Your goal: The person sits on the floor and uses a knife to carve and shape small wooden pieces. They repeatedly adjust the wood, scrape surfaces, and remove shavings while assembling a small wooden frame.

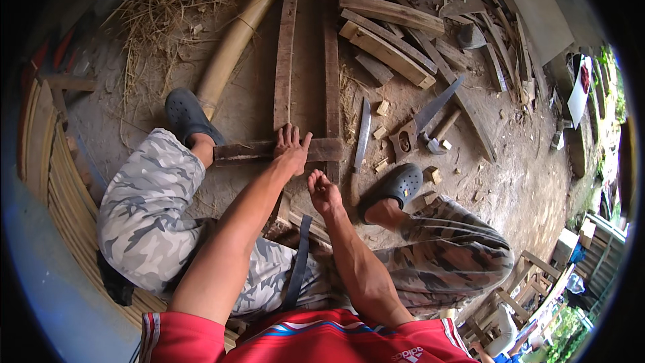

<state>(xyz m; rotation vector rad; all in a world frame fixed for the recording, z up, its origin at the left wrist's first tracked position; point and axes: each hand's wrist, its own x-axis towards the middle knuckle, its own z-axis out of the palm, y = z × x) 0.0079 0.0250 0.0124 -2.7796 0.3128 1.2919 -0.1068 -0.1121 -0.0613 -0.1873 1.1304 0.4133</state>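
Most of the left hand [291, 154] lies flat with its fingers loosely spread, palm down on a short, dark, rough crosspiece [238, 153], the fingertips reaching onto the near end of a long, narrow board [286, 54]. Just below and to the right of it, the right hand [324, 193] is turned partly upward with its fingers narrowed and curled together near the crosspiece's lower edge; whether something small sits between them I cannot tell. The crosspiece is thus right under the left hand and just beyond the right one, running sideways over to a second long board [332, 67], darker and straight-edged, which lies roughly parallel to the first. Farther left, a smooth, round, yellowish bamboo pole [235, 47] slants away from a dark rubber clog [188, 118]. Near the right hand lies a knife [363, 131] with a long metal blade and a wooden handle; beyond it are a handsaw [437, 106], a hammer [440, 138] and pale, squarish wood blocks [383, 107] on bare, dusty ground [517, 161]. Outermost, dry, tangled straw [158, 23] spreads at upper left, and rough planks [396, 44] are heaped at upper right.
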